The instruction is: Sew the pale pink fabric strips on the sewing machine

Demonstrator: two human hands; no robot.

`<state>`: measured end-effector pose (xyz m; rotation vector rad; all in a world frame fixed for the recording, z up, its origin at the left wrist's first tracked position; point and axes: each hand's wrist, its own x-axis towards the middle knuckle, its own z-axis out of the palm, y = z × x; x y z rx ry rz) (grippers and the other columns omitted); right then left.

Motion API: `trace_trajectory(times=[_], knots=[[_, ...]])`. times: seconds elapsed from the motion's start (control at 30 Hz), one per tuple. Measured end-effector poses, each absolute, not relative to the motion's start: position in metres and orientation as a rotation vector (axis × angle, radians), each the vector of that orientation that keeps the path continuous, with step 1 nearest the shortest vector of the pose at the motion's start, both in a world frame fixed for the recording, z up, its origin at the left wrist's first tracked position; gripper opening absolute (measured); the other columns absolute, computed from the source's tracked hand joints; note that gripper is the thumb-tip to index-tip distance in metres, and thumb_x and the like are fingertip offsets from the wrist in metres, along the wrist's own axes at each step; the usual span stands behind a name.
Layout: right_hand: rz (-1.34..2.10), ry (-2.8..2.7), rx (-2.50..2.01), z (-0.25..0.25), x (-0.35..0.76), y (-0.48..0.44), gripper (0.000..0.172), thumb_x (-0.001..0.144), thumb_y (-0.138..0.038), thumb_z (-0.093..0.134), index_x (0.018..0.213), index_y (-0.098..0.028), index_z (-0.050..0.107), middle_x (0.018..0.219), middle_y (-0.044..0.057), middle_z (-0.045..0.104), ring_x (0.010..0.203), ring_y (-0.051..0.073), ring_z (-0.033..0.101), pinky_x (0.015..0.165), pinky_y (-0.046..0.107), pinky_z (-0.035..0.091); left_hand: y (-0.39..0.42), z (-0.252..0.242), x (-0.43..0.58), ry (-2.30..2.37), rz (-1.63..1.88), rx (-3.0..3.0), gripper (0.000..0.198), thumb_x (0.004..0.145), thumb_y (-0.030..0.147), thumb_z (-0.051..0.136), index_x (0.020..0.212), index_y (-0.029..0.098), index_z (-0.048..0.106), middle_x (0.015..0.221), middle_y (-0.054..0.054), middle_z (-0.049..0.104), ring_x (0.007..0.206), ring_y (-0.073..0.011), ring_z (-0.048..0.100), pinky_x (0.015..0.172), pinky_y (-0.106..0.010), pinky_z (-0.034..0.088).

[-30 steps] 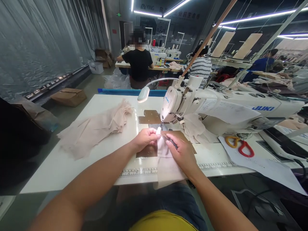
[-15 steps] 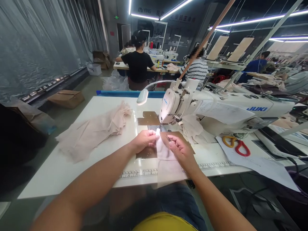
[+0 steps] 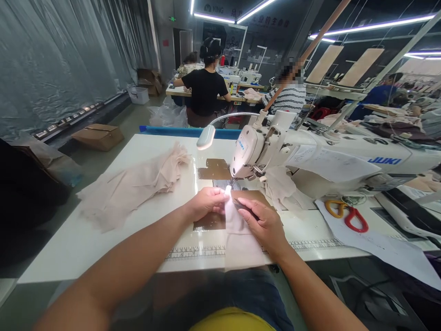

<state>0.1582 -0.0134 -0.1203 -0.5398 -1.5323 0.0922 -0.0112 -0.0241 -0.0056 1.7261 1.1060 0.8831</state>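
My left hand point(image 3: 206, 202) pinches the top edge of a pale beige fabric piece point(image 3: 237, 239) just in front of the needle of a white sewing machine point(image 3: 310, 158). My right hand point(image 3: 263, 225) rests on the same piece from the right, fingers curled, with a thin dark tool tucked under them. The fabric hangs over the front edge of the white table point(image 3: 103, 230) toward my lap. A small lamp point(image 3: 206, 137) on a bent neck lights the spot.
A pile of beige fabric point(image 3: 134, 184) lies on the table's left half. Red and yellow scissors point(image 3: 347, 216) rest on white paper at the right. Other people sit at sewing tables beyond. Cardboard boxes point(image 3: 98, 136) stand on the floor at the left.
My right hand has lowered onto the fabric, covering the thin tool that stuck up from its fingers before. The left hand holds its pinch. The view has shifted slightly.
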Motion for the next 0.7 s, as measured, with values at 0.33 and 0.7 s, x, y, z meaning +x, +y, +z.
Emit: trace_trajectory(times=[0.33,0.7], knots=[[-0.035,-1.549,-0.523,-0.1191,0.1611,-0.0071,0.024,0.091,-0.029,0.051,0.109,-0.023,0.066,0.099,0.005,0.072,0.089,0.020,0.067,0.077,0.034,0.055,-0.0241,-0.0056,-0.0102,1.116,0.899,1.692,0.040,0.070,0.045,0.077,0.071,0.011,0.055,0.065,0.000,0.057,0.055,-0.0059,0.055,0.059,-0.020,0.048],[-0.089,-1.578,-0.515,-0.1132,0.1576,-0.0055,0.026,0.092,-0.028,0.049,0.109,-0.024,0.068,0.099,0.005,0.073,0.089,0.021,0.068,0.078,0.036,0.056,-0.0223,-0.0079,-0.0128,1.116,0.867,1.691,0.036,0.072,0.044,0.075,0.073,0.011,0.059,0.063,0.000,0.057,0.053,-0.0063,0.054,0.053,-0.018,0.045]])
